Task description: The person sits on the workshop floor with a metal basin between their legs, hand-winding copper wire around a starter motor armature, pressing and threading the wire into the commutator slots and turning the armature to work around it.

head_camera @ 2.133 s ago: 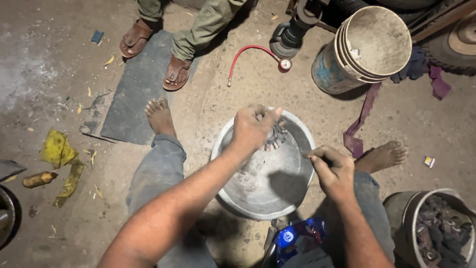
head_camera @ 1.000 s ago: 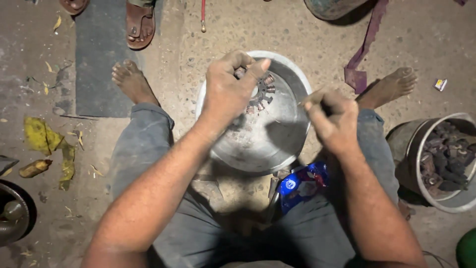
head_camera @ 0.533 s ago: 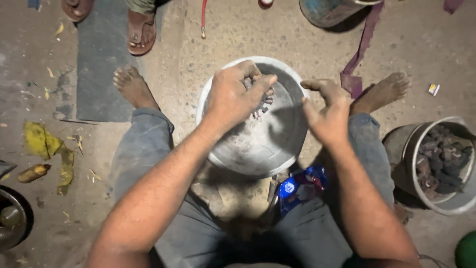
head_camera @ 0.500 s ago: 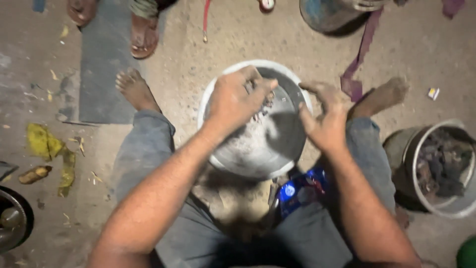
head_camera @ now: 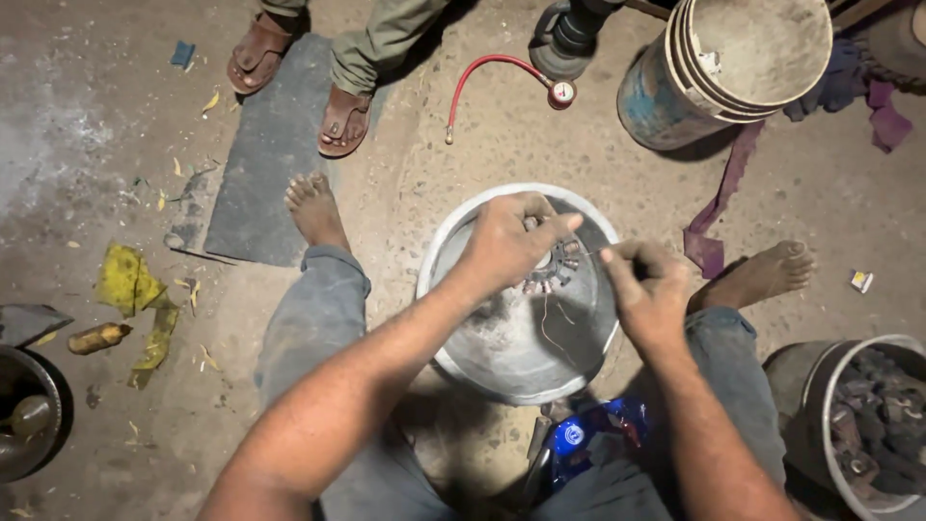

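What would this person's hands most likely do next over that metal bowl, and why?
Probably the right hand draws the thin wire a little further out. The left hand grips the toothed ring over the bowl, and a loose strand already hangs from the ring.

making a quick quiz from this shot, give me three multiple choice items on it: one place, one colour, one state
1. Where is the metal basin?
A. on the ground between the person's legs
B. on a table
C. inside a bucket

2. What colour is the hose?
A. green
B. red
C. white

3. What is the left hand doing?
A. resting flat on the ground
B. hanging open
C. gripping a round metal part over the basin

Answers: 1 A, a bare foot shows on either side of it. 2 B, it curves red near the sandals. 3 C, its fingers close around the part.
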